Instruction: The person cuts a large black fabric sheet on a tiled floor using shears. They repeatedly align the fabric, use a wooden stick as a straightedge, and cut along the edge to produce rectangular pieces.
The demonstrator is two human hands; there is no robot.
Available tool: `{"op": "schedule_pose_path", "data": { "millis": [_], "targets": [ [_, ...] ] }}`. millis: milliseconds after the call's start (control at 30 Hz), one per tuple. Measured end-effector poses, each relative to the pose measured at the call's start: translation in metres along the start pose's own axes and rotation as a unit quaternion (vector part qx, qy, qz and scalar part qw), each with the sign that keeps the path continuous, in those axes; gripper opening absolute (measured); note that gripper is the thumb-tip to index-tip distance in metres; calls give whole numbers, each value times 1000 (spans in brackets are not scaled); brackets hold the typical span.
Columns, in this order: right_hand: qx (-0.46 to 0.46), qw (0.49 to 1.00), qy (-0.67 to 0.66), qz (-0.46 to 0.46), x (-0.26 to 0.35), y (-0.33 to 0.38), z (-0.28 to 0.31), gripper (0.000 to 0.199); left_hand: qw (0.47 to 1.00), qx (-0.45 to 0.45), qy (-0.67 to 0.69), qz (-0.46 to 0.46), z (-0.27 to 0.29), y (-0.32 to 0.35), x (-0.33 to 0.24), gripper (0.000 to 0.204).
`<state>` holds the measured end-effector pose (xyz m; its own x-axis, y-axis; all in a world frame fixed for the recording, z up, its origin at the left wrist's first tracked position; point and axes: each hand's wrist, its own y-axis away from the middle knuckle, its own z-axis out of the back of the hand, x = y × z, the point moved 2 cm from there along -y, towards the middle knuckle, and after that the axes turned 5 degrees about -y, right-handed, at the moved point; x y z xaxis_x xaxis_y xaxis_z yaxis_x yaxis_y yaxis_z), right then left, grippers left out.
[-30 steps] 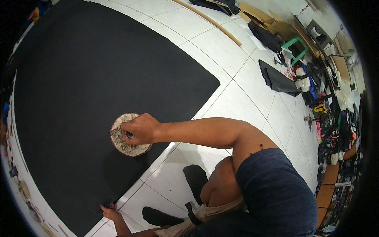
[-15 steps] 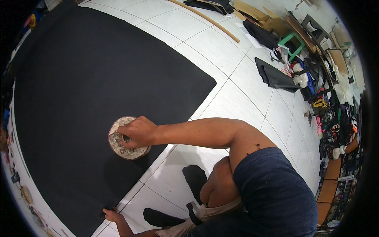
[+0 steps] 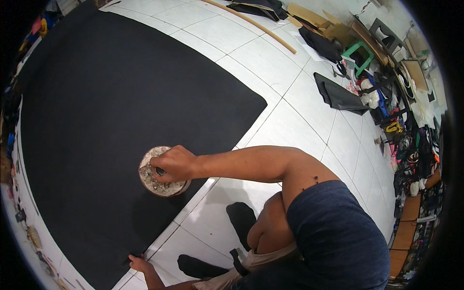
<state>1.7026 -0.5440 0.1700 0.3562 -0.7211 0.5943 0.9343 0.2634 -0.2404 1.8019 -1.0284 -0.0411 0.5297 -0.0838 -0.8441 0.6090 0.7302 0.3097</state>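
Note:
A large black sheet [image 3: 106, 96] of smooth material lies spread over the floor. On it stands a round, rough grey weight [image 3: 162, 188] that looks like cast cement in a brownish rim. My right hand [image 3: 176, 164] is closed on top of this weight, its fingers curled round a grip that they mostly hide. At the sheet's near edge, lower left, my left hand [image 3: 139, 263] has its fingers pinched on the black material. Just what lies under those fingertips is hard to make out.
White floor tiles [image 3: 295, 116] surround the sheet. Farther right are a folded black piece [image 3: 340, 94], a green stool [image 3: 357, 57] and a heaped row of goods along the wall. A long wooden strip [image 3: 251, 21] lies at the back. My dark-covered feet [image 3: 240, 217] are beside the sheet.
The round weight and my right hand have shifted slightly to the right over the sheet. My left hand stays at the edge. The whole view has moved a little.

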Motion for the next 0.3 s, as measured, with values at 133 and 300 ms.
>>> {"op": "schedule_pose_path", "data": {
  "millis": [133, 300],
  "targets": [
    [-18, 1000, 7, 17, -1, 0, -4, 25, 999, 29, -15, 18, 2, -2, 4, 42],
    [-36, 999, 15, 24, -10, -1, -16, 25, 1000, -10, -19, 17, -7, 4, 9, 41]
  ]
}}
